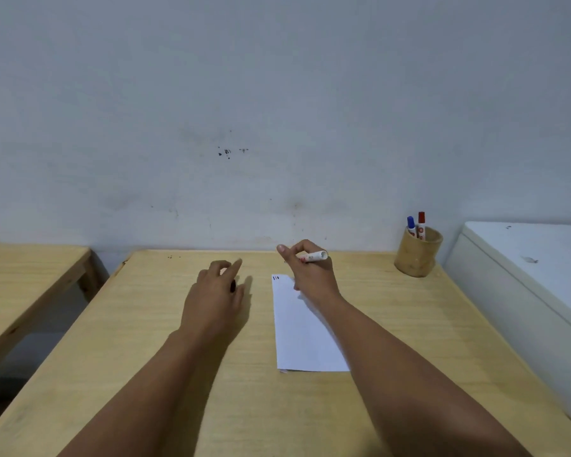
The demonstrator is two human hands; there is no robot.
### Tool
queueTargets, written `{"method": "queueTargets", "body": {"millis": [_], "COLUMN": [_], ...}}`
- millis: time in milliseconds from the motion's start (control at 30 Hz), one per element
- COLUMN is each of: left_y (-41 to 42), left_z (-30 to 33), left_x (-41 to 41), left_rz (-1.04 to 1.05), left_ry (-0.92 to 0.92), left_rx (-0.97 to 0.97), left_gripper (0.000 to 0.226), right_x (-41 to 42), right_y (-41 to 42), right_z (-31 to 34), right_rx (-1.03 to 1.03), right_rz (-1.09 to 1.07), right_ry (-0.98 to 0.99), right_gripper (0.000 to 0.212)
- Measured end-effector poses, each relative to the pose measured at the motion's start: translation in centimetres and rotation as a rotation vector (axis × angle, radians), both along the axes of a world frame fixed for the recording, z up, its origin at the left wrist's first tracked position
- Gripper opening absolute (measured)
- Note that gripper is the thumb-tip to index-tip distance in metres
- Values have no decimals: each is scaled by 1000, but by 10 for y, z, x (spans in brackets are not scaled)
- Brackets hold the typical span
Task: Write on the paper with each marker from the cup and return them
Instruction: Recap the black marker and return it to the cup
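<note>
White sheet of paper (305, 331) is lying on the pale wooden table (145, 374), a few short black strokes showing at its far left corner. The right hand (310, 272) is hovering over that far end, fingers clamping a white-barrelled marker (314, 256). The left hand (215, 291) is curling loosely around a small black cap (233, 286). Blue-capped marker (411, 224) and red-capped marker (421, 224) are standing in the round bamboo cup (416, 255), far right

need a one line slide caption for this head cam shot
Right hand holds a white marker over the paper; left hand holds its black cap, bamboo cup behind.
</note>
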State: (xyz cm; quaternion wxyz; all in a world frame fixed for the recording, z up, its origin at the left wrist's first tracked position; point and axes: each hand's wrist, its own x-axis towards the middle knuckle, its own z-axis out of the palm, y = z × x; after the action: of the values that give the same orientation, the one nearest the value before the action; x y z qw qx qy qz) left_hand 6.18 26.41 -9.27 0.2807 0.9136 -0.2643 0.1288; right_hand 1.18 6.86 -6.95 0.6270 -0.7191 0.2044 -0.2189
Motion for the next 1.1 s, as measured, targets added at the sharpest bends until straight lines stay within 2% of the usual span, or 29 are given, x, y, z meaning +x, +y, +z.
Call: {"method": "queueTargets", "body": {"millis": [67, 167, 300, 433, 500, 600, 767, 933, 1100], "left_y": [-4, -11, -10, -8, -10, -12, -22, -31, -41], "left_z": [-2, -7, 0, 25, 48, 81, 117, 135, 143], "left_x": [7, 10, 3, -5, -11, -20, -43, -58, -68], "left_rz": [1, 20, 78, 40, 4, -48, -131, -188, -216], "left_ry": [44, 12, 151, 299, 371, 446, 489, 522, 513], "left_rx": [81, 148, -5, -244, -382, -611, -816, -873, -856], "left_gripper": [36, 30, 25, 15, 13, 11, 13, 13, 14], "right_x": [-8, -23, -51, -70, -78, -91, -101, -110, -117], "right_y": [-4, -10, -14, -15, -10, -3, 4, 3, -2], "right_z": [9, 22, 45, 56, 60, 63, 69, 82, 94], "right_rx": [-26, -26, 150, 275, 222, -6, -226, -296, -319], "right_rz": [-11, 103, 141, 111, 136, 193, 186, 123, 108], "right_ry": [-37, -66, -29, -101, -105, -64, -43, -61, -71], "right_gripper": [40, 11, 43, 31, 23, 21, 23, 15, 16]}}
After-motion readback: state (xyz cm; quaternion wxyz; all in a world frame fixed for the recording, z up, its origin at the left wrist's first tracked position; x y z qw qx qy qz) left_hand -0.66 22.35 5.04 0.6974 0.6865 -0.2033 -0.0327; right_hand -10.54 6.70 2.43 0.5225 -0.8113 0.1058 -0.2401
